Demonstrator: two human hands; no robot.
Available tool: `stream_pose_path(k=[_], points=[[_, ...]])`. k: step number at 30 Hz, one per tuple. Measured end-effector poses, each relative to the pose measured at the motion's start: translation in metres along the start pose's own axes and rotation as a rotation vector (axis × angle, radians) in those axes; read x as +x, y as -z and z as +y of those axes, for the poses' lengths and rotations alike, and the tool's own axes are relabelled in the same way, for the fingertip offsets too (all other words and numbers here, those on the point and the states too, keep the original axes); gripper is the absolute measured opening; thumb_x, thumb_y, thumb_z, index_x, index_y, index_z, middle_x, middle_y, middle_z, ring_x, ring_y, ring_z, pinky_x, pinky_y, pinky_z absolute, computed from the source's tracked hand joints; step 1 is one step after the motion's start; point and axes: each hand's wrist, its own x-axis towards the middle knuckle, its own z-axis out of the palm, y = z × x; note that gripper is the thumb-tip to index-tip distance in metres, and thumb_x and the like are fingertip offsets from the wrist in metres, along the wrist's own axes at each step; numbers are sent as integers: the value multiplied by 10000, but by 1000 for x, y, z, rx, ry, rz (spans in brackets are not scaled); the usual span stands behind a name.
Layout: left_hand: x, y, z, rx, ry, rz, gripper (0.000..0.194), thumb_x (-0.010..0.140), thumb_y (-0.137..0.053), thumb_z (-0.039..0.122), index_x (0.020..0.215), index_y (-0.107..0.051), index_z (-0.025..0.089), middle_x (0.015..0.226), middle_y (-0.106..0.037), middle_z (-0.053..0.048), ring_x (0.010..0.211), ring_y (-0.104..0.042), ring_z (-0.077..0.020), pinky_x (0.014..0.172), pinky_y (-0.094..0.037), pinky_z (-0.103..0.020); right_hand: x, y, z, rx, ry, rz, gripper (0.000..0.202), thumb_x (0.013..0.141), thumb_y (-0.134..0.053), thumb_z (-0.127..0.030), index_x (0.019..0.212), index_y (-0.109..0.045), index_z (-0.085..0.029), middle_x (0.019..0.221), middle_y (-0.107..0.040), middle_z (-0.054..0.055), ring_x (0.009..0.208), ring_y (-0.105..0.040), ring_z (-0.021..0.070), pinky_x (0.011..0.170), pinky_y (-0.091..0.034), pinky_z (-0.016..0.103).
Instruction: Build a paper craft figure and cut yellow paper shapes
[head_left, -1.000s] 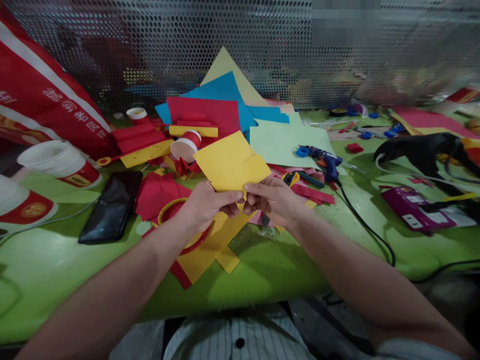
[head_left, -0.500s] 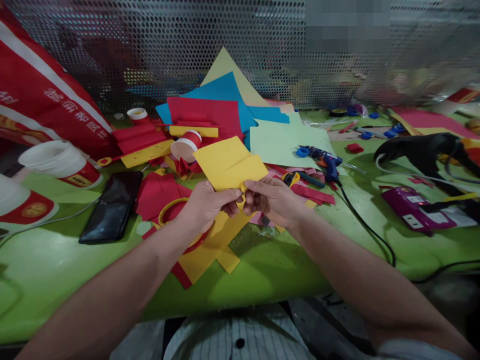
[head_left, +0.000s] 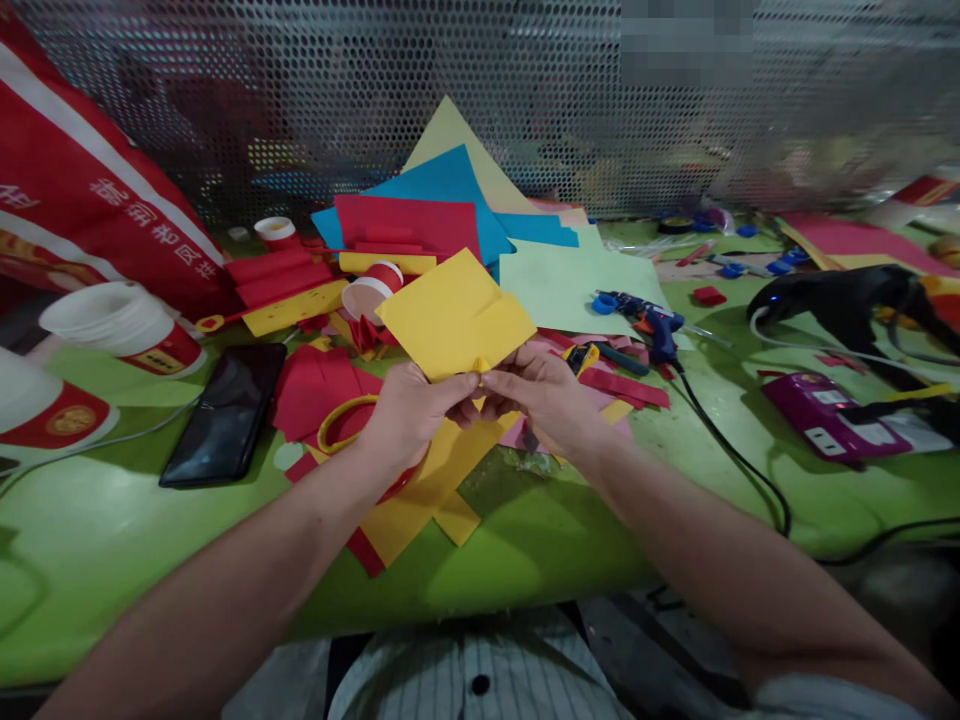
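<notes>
A sheet of yellow paper (head_left: 457, 315) is held up over the middle of the table, a crease running across its right part. At its lower edge, a small bit is bunched up between the thumbs. My left hand (head_left: 420, 405) pinches the sheet from the left, thumb on top and fingers curled beneath. From the right, my right hand (head_left: 544, 395) pinches the same edge, its thumb tip almost meeting the left one. Below lie yellow paper strips (head_left: 427, 480) and scissors with a yellow-and-red handle (head_left: 337, 425), partly covered by my left wrist.
A black phone (head_left: 225, 415) and white paper cups (head_left: 112, 320) are on the left. Behind the hands are blue, red and pale green sheets (head_left: 577, 285). A glue gun (head_left: 652, 325) with a cord and a purple power strip (head_left: 832, 415) lie to the right.
The yellow sheet has tilted up and turned a little, showing more of its face. Both thumbs have drawn closer together at its lower edge.
</notes>
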Motion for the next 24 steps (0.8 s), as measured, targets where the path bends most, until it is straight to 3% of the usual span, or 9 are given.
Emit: stream_pose_path(k=[5, 10, 24], points=[[-1, -1, -2, 1, -12, -1, 81, 640, -671, 202, 656, -639, 129, 541, -605, -2, 441, -534, -100, 420, -419, -219, -1, -3, 1, 67, -33, 65, 295, 632, -713, -425, 625, -560, -173, 527, -597, -35, 419, -530, 72, 439, -446, 214], [0, -1, -2, -27, -7, -61, 55, 655, -662, 184, 649, -643, 133, 550, -614, 3, 464, -548, -95, 438, -429, -206, -1, -2, 1, 112, -59, 59, 264, 663, -684, -378, 566, -549, -172, 497, -577, -32, 408, -518, 72, 428, -427, 217], [1, -1, -3, -83, 30, -33, 102, 619, -697, 214, 653, -646, 133, 563, -619, -3, 478, -563, -110, 479, -456, -233, -1, -5, 2, 14, 88, 133, 207, 677, -663, -296, 562, -548, -168, 499, -577, -43, 404, -530, 65, 425, -458, 209]])
